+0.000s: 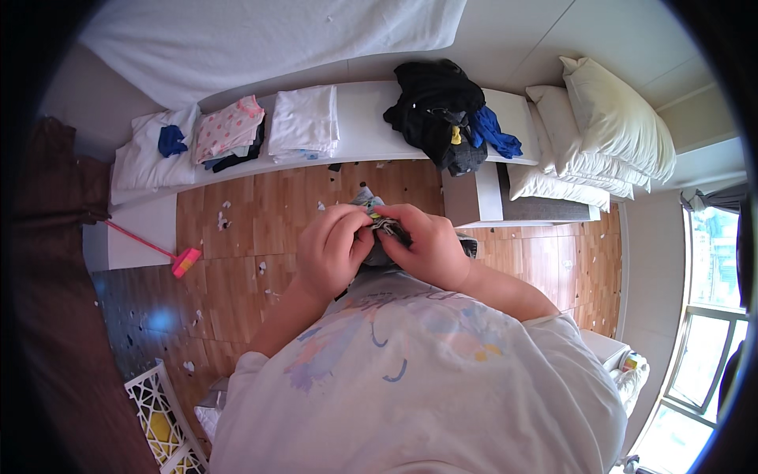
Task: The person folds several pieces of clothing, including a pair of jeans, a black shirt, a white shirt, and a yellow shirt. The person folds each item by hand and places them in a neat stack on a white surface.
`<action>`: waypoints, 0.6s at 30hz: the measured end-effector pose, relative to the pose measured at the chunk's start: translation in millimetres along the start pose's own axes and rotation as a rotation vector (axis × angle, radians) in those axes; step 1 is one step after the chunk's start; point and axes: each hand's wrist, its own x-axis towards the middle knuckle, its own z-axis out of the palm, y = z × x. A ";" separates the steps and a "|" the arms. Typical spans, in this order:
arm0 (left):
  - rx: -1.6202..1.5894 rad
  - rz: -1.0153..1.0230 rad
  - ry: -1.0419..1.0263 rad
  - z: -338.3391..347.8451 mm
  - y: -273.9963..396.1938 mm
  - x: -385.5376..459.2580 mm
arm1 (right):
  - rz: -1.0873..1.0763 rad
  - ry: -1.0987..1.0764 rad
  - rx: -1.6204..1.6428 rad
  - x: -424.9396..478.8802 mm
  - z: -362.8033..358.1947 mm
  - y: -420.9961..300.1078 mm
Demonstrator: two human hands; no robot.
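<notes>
My left hand and my right hand are close together in front of my body, both pinching a bunched piece of patterned cloth. Part of the cloth sticks up behind my fingers; how far it hangs below them is hidden. On the white bench beyond lie a folded white cloth, a folded pink garment with dots, a white folded piece with a small dark blue cloth on it, and a heap of black clothes with a blue garment at its right.
Pillows are stacked at the right end of the white bench. A pink broom leans at the left. White and dark scraps lie about the wooden floor. A white lattice panel stands lower left; a window is at right.
</notes>
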 end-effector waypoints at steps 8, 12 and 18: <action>-0.107 -0.150 0.035 -1.2 8.1 0.6 | -0.096 0.099 -0.023 2.1 3.4 5.1; -0.264 -0.251 0.115 1.7 1.5 -4.2 | -0.167 0.042 0.129 13.9 -5.1 -0.2; -0.130 -0.351 -0.297 12.4 -54.7 -40.0 | -0.064 0.099 0.600 3.8 -4.2 9.3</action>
